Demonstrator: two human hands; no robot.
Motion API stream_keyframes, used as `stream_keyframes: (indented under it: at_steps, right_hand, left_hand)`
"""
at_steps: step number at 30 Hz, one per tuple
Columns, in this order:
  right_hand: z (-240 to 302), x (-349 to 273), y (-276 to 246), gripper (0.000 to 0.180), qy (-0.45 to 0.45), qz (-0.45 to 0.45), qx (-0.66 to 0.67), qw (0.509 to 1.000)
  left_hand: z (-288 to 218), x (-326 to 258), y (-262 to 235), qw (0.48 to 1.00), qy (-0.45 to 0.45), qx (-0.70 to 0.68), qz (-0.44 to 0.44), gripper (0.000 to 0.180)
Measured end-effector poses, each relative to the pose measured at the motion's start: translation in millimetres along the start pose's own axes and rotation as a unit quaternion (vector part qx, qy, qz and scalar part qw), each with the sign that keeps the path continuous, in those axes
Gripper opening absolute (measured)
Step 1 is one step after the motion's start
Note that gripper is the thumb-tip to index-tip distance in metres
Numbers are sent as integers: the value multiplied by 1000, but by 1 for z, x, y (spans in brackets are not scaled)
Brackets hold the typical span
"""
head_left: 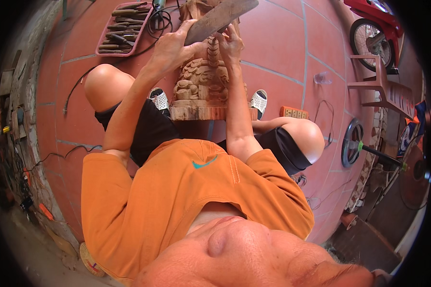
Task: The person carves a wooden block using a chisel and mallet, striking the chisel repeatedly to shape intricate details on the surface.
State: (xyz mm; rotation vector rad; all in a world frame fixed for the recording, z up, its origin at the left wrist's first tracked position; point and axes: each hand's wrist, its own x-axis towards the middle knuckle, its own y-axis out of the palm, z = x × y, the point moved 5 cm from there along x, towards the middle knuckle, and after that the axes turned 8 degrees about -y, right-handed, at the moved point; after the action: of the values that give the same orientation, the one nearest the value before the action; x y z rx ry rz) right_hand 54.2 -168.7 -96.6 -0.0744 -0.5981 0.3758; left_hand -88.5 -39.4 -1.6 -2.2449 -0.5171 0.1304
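Bare red floor (277, 43) lies open right of the carving (203, 86), out to the plastic chair (383, 86). Left, a tray of chisels (122, 28) and a black cable (105, 64) crowd the way; both knees (105, 86) flank the carving closely.

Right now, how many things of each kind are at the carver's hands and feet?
Hands: 2, left hand and right hand
Wooden mallet: 1, gripped in the left hand
Carved wooden statue: 1
White sandals: 2
Pink tray of chisels: 1
Total: 7
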Motion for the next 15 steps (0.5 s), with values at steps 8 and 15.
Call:
stream_keyframes:
  at_steps: [8, 15]
  right_hand:
    - [-10, 0, -1, 22, -20, 12, -83, 996]
    - [-38, -1, 0, 27, 56, 10, 45, 997]
  left_hand:
    - [-4, -2, 0, 1000, 3, 24, 14, 69]
    - [4, 2, -7, 1000, -1, -4, -28, 69]
